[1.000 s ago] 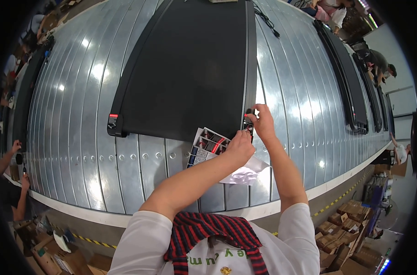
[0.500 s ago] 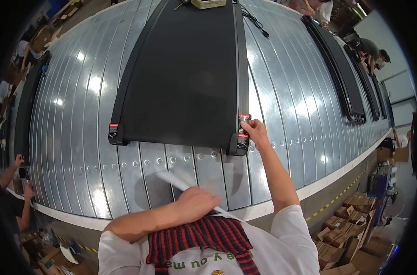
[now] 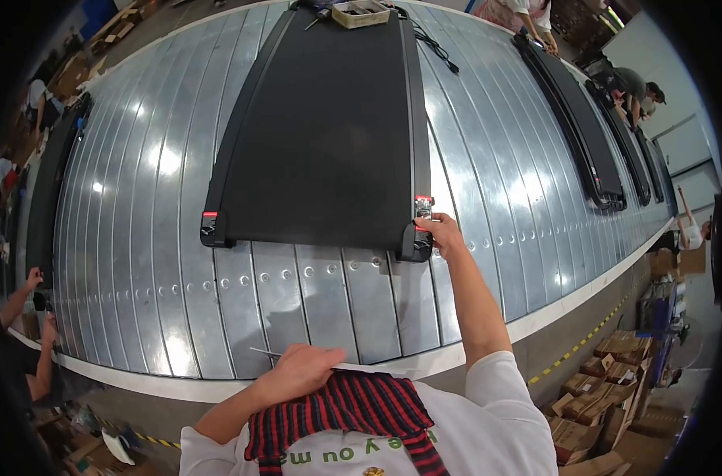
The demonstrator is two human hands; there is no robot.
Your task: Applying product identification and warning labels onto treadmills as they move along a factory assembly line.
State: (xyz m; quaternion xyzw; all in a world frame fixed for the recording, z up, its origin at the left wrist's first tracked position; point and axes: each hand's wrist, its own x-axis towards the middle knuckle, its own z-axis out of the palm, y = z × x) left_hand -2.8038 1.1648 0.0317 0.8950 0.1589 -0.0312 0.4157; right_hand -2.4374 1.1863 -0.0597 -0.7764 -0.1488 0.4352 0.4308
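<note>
A black flat treadmill [image 3: 321,143] lies lengthwise on the metal-slat table before me. At its near right corner, my right hand [image 3: 443,236] has its fingertips closed on a red-and-black label [image 3: 423,208] along the side rail. Part of the label is covered by those fingers. A similar label [image 3: 209,223] sits on the near left end cap. Close to my apron, my left hand [image 3: 304,370] is closed around a thin white sheet [image 3: 369,368], seen almost edge-on; its print cannot be made out.
A tray of small parts [image 3: 361,13] and a screwdriver [image 3: 316,17] rest on the treadmill's far end. Beside it lies a black power cord [image 3: 434,46]. More treadmills [image 3: 571,119] stand along the slatted table [image 3: 162,238], with co-workers around. Cardboard boxes [image 3: 591,397] are at lower right.
My left hand has drawn back toward my body and left, and its sheet has turned almost edge-on. My right hand stays at the rail corner, its fingers slightly lower on the label.
</note>
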